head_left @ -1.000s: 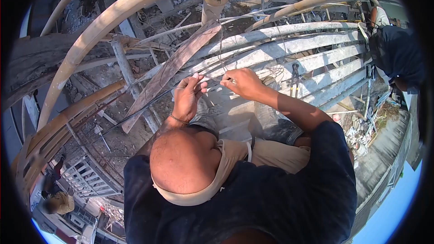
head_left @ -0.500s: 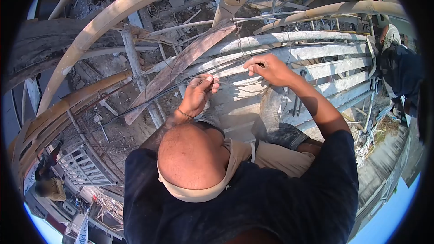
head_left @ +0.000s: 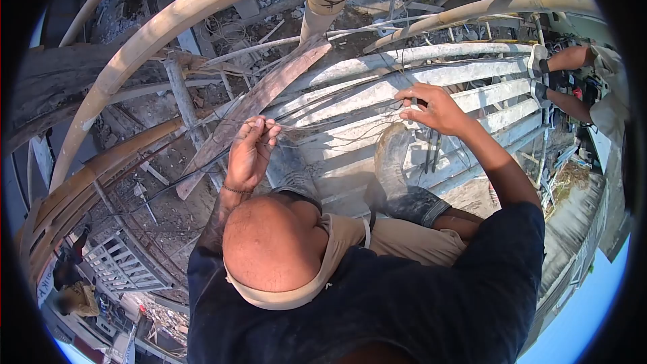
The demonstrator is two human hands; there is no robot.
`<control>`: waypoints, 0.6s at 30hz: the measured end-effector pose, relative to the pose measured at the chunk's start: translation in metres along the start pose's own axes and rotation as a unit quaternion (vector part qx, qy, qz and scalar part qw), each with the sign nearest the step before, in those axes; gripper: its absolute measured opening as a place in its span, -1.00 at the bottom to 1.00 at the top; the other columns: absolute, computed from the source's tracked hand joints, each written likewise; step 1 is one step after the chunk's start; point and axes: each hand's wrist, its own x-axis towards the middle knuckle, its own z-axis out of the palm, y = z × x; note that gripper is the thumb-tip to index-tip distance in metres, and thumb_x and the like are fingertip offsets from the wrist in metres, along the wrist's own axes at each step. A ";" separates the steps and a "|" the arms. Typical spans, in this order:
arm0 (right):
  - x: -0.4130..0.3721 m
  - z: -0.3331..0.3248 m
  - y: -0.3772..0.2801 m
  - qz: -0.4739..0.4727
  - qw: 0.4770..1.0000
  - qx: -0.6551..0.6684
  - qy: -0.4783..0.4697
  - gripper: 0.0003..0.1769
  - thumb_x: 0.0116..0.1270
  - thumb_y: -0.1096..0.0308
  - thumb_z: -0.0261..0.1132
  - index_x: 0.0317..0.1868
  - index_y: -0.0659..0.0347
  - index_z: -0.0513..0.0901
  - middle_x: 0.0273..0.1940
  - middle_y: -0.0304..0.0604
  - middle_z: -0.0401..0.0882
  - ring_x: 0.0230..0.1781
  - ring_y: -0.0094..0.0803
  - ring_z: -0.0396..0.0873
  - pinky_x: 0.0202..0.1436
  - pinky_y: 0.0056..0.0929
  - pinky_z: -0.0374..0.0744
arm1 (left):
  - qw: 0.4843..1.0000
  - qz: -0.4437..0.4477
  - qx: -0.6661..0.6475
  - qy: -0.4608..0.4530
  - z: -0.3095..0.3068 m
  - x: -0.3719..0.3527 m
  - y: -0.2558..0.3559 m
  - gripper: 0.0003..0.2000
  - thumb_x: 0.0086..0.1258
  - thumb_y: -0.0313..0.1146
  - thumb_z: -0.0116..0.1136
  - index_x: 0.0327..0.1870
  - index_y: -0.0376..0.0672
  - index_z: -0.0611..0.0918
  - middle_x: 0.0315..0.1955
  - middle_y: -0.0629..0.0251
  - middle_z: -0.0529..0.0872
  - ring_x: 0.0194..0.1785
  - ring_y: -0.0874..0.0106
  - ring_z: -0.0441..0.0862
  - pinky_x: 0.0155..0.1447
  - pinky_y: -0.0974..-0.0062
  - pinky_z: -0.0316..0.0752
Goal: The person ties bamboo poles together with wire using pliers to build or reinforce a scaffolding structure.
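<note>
A thin wire [head_left: 337, 128] stretches in loose strands between my two hands, above the white slats. My left hand [head_left: 249, 155], with a bracelet on its wrist, is closed in a pinch on the wire's left end. On the right, my right hand [head_left: 441, 111] is half curled, its thumb and fingertips apart beside the wire's other end. Whether a strand touches those fingers is too fine to see. Below the right hand, a tool with dark handles [head_left: 432, 152] hangs by the slats; its head is hidden.
White slats [head_left: 499, 96] run across to the right, where a person's legs [head_left: 573, 61] stand. A weathered board [head_left: 263, 101] slants on the left. Bamboo poles [head_left: 182, 10] arch overhead. Rubble lies below, and another person [head_left: 81, 296] is at lower left.
My hands have drawn apart, the left moving left and the right moving right, with the wire spanning between them. My right fingers have spread. The person on the right now shows bare legs.
</note>
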 end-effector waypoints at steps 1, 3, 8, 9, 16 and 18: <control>0.003 0.012 -0.001 -0.002 1.000 0.000 -0.001 -0.67 0.23 0.18 0.29 -0.06 0.16 0.59 -0.27 -0.10 0.56 -0.27 -0.25 0.54 -0.20 -0.33 0.49 | 1.000 0.002 -0.001 0.001 0.002 0.001 0.002 -0.86 0.47 -0.38 -0.04 -0.08 -0.24 0.46 -0.20 0.23 0.62 -0.13 0.43 0.63 -0.17 0.58 0.49; 0.009 0.030 -0.004 -0.116 0.980 -0.097 0.128 -0.71 0.22 0.17 0.29 -0.12 0.15 0.60 -0.25 -0.07 0.54 -0.25 -0.07 0.52 -0.20 -0.21 0.48 | 1.000 0.004 0.000 0.007 0.003 0.003 0.005 -0.86 0.46 -0.38 -0.03 -0.10 -0.24 0.47 -0.21 0.23 0.62 -0.13 0.44 0.62 -0.18 0.62 0.48; 0.023 0.022 -0.008 -0.035 0.996 -0.073 0.030 -0.84 0.29 0.28 0.23 -0.23 0.18 0.52 -0.37 -0.05 0.48 -0.31 -0.09 0.50 -0.22 -0.22 0.45 | 1.000 0.006 -0.016 0.013 0.005 0.002 0.010 -0.85 0.45 -0.37 0.00 -0.09 -0.23 0.48 -0.18 0.25 0.62 -0.11 0.46 0.60 -0.18 0.66 0.46; 0.025 0.023 -0.006 -0.057 0.997 -0.051 0.022 -0.85 0.32 0.30 0.19 -0.24 0.21 0.49 -0.40 -0.07 0.49 -0.33 -0.13 0.50 -0.22 -0.24 0.45 | 0.999 0.014 -0.031 0.006 0.009 0.004 0.011 -0.83 0.45 -0.36 0.00 -0.06 -0.23 0.48 -0.15 0.25 0.63 -0.11 0.47 0.60 -0.18 0.66 0.46; 0.033 0.024 -0.026 -0.031 0.990 0.116 -0.071 -0.84 0.43 0.34 0.02 -0.25 0.25 0.42 -0.52 -0.19 0.54 -0.43 -0.42 0.51 -0.21 -0.40 0.45 | 0.989 -0.091 0.012 -0.113 0.065 0.018 -0.019 -0.62 0.43 -0.30 0.05 0.20 -0.23 0.37 0.13 0.17 0.51 -0.25 0.60 0.47 -0.27 0.72 0.38; 0.036 0.025 -0.039 -0.031 0.986 0.135 -0.092 -0.84 0.43 0.33 0.02 -0.26 0.25 0.42 -0.51 -0.20 0.54 -0.43 -0.44 0.51 -0.22 -0.42 0.44 | 0.986 -0.117 0.034 -0.111 0.085 0.027 -0.030 -0.61 0.41 -0.29 0.08 0.19 -0.22 0.37 0.07 0.21 0.53 -0.32 0.63 0.41 -0.36 0.76 0.33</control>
